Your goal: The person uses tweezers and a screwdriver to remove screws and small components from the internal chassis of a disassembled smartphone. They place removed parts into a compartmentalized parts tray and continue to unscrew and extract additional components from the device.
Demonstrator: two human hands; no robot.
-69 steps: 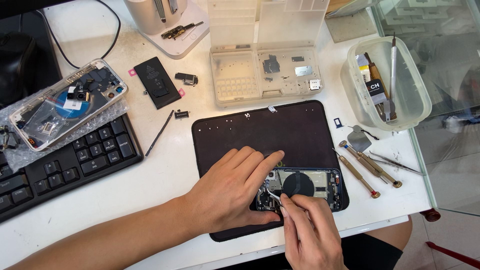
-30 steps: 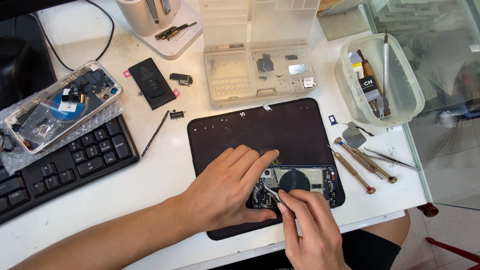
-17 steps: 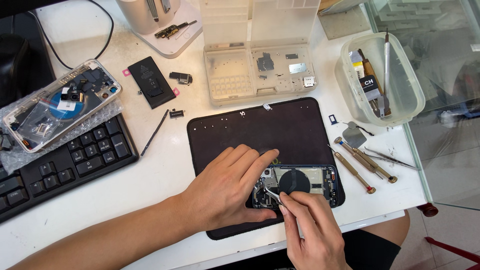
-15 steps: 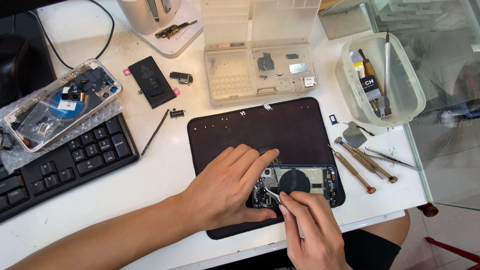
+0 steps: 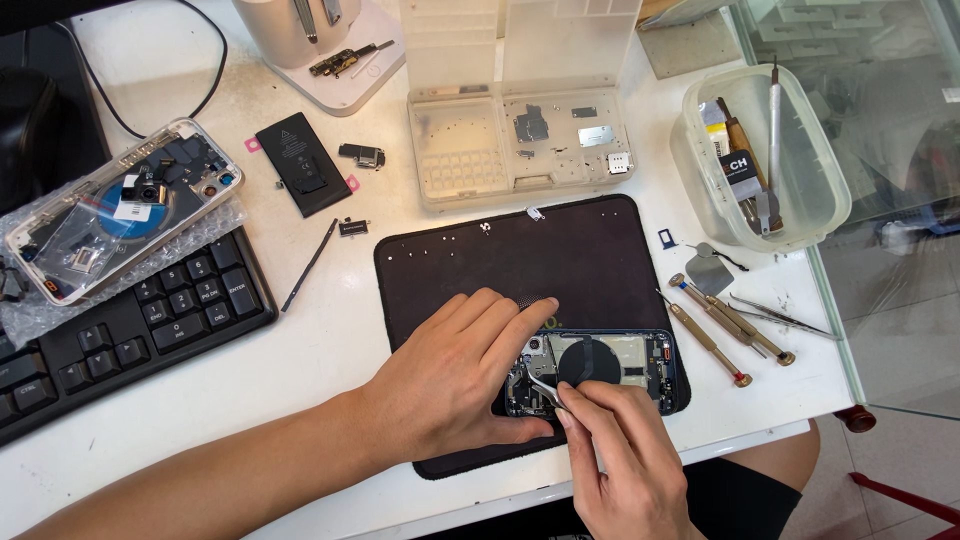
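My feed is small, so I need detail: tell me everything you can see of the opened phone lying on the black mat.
The opened blue-framed phone lies flat and face up, lengthwise along the near right part of the black rectangular work mat. Its screen is off: a dark round coil, pale shielding and small boards show. The left hand presses on its left end, hiding part of it. The right hand holds thin metal tweezers whose tips reach into the phone's left interior.
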